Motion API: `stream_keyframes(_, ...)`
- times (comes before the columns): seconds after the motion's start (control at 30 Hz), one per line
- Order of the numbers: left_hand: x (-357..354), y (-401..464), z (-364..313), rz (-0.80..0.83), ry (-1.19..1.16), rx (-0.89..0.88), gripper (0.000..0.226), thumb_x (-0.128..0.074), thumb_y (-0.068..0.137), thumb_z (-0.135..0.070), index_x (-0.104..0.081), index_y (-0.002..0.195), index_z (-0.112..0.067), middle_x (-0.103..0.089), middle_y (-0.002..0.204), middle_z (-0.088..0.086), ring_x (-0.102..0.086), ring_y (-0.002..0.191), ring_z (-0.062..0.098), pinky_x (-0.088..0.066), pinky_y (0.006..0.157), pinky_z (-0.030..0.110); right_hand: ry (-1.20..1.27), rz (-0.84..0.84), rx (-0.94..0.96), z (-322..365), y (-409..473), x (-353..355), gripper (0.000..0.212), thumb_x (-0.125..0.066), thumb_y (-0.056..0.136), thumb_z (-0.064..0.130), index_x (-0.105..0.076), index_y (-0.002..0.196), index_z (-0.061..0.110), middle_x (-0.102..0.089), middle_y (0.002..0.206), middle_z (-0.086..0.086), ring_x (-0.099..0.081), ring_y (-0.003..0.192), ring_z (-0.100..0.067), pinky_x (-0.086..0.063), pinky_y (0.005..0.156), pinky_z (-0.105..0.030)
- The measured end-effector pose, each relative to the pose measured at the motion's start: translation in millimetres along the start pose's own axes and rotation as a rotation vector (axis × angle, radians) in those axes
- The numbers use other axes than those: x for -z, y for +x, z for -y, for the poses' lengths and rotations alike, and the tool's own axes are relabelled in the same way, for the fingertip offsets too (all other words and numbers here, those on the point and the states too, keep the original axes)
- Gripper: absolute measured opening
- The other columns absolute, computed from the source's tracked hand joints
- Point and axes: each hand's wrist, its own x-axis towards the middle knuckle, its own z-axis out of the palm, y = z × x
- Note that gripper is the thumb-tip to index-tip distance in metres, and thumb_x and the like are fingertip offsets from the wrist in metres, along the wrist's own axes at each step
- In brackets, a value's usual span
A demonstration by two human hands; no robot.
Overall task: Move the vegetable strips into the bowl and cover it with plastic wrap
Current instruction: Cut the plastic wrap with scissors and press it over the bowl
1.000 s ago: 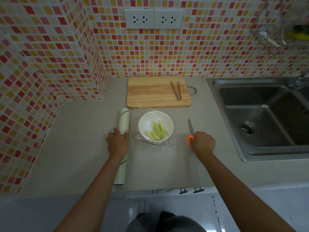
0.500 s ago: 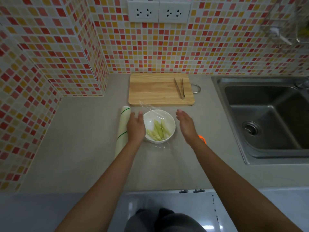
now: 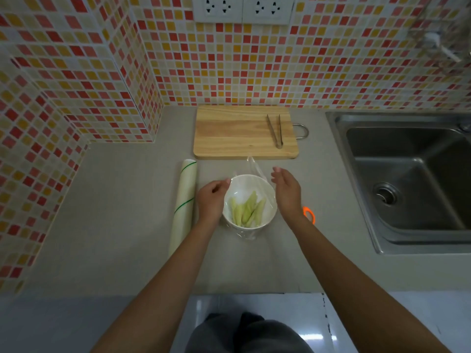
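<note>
wrap (image 3: 255, 167) over bowl (image 3: 265, 220): flimsy, clingy. left hand (image 3: 211, 200) seems to pinch wrap at bowl's left rim; right hand (image 3: 286, 191) spread, right of bowl. take loose edges.

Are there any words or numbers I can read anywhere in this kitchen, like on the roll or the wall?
No readable text anywhere.
Plastic wrap roll: only green lines, no words.
Wall sockets: only holes, no labels legible.
Bowl, cutting board, tongs: no writing.

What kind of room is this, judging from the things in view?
Most likely a home kitchen: a stainless steel sink is set into the grey countertop, a rectangular wooden cutting board lies by the mosaic-tiled wall, and a white round bowl holds green vegetable strips.
</note>
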Motion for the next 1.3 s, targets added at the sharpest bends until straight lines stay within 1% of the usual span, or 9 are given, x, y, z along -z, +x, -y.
stream_keyframes(0.13, -4, -1, -2, -0.072, -0.099, 0.038, 0.019, -0.066, 0.087, -0.018, -0.073, 0.092, -0.002, -0.072, 0.088, 0.011, -0.064, 0.079, 0.018, -0.051, 0.074, 0.029, -0.005, 0.152, -0.034, 6, 26, -7, 0.031, -0.05, 0.096, 0.029, -0.066, 0.109, 0.005, -0.068, 0.107, -0.011, -0.063, 0.098, -0.022, -0.047, 0.089, -0.033)
stream_keyframes(0.3, -8, -1, -6, -0.119, -0.141, 0.081, 0.016, -0.066, 0.087, -0.016, -0.074, 0.091, -0.004, -0.072, 0.087, 0.013, -0.065, 0.079, 0.02, -0.054, 0.076, 0.034, 0.003, 0.336, -0.133, 7, 42, -16, 0.031, -0.064, 0.088, 0.025, -0.071, 0.088, -0.005, -0.064, 0.08, -0.01, -0.057, 0.073, -0.012, -0.045, 0.069, -0.025)
stream_keyframes(0.5, -13, 3, -10, -0.169, -0.227, 0.148, 0.017, -0.064, 0.088, -0.015, -0.069, 0.077, -0.004, -0.06, 0.064, 0.004, -0.054, 0.068, 0.02, -0.044, 0.067, 0.03, 0.155, 0.221, -0.285, 3, 44, -14, 0.017, -0.065, 0.085, 0.008, -0.069, 0.084, -0.009, -0.061, 0.059, -0.005, -0.052, 0.052, -0.012, -0.043, 0.05, -0.017)
stream_keyframes(0.77, -13, 16, -8, -0.102, -0.347, 0.307, 0.025, -0.057, 0.093, -0.014, -0.07, 0.098, 0.006, -0.066, 0.078, 0.012, -0.06, 0.073, 0.026, -0.049, 0.077, 0.037, 0.265, 0.145, -0.543, -8, 48, -14, 0.015, -0.061, 0.085, 0.005, -0.07, 0.074, 0.0, -0.066, 0.048, 0.001, -0.06, 0.052, -0.015, -0.049, 0.055, -0.022)
stream_keyframes(0.87, -14, 15, -5, -0.101, -0.385, 0.356, 0.024, -0.058, 0.09, -0.012, -0.07, 0.1, 0.006, -0.068, 0.087, 0.015, -0.062, 0.079, 0.027, -0.05, 0.079, 0.037, 0.316, 0.147, -0.577, -14, 43, -16, 0.014, -0.06, 0.079, 0.002, -0.072, 0.085, 0.001, -0.065, 0.058, -0.004, -0.057, 0.061, -0.022, -0.046, 0.06, -0.026)
stream_keyframes(1.0, -15, 16, -3, -0.087, -0.363, 0.381, 0.019, -0.057, 0.081, -0.008, -0.072, 0.09, 0.0, -0.067, 0.089, 0.018, -0.057, 0.083, 0.025, -0.046, 0.075, 0.036, 0.358, 0.178, -0.556, -19, 36, -13, 0.03, -0.051, 0.076, -0.002, -0.071, 0.099, -0.002, -0.069, 0.071, -0.012, -0.061, 0.067, -0.027, -0.049, 0.065, -0.028)
stream_keyframes(1.13, -16, 21, -1, -0.157, -0.277, 0.387, 0.033, -0.053, 0.084, -0.011, -0.065, 0.114, -0.006, -0.065, 0.119, 0.018, -0.062, 0.107, 0.03, -0.049, 0.096, 0.039, 0.357, 0.025, -0.574, -20, 38, -14, 0.027, -0.046, 0.075, -0.004, -0.071, 0.084, -0.005, -0.064, 0.079, -0.021, -0.059, 0.073, -0.03, -0.048, 0.071, -0.035)
stream_keyframes(1.23, -18, 24, -1, -0.229, -0.267, 0.391, 0.031, -0.049, 0.087, -0.015, -0.064, 0.114, -0.009, -0.064, 0.12, 0.014, -0.06, 0.111, 0.032, -0.049, 0.098, 0.042, 0.355, -0.106, -0.379, -14, 39, -15, 0.018, -0.052, 0.085, 0.003, -0.068, 0.078, 0.008, -0.064, 0.075, -0.007, -0.059, 0.068, -0.019, -0.048, 0.066, -0.026)
stream_keyframes(1.3, -21, 26, 0, -0.227, -0.257, 0.385, 0.032, -0.047, 0.087, -0.013, -0.064, 0.113, -0.009, -0.064, 0.12, 0.013, -0.06, 0.11, 0.032, -0.049, 0.096, 0.041, 0.326, 0.073, -0.204, -12, 36, -14, 0.017, -0.056, 0.089, 0.01, -0.072, 0.092, 0.006, -0.071, 0.09, -0.006, -0.066, 0.08, -0.013, -0.051, 0.074, -0.018)
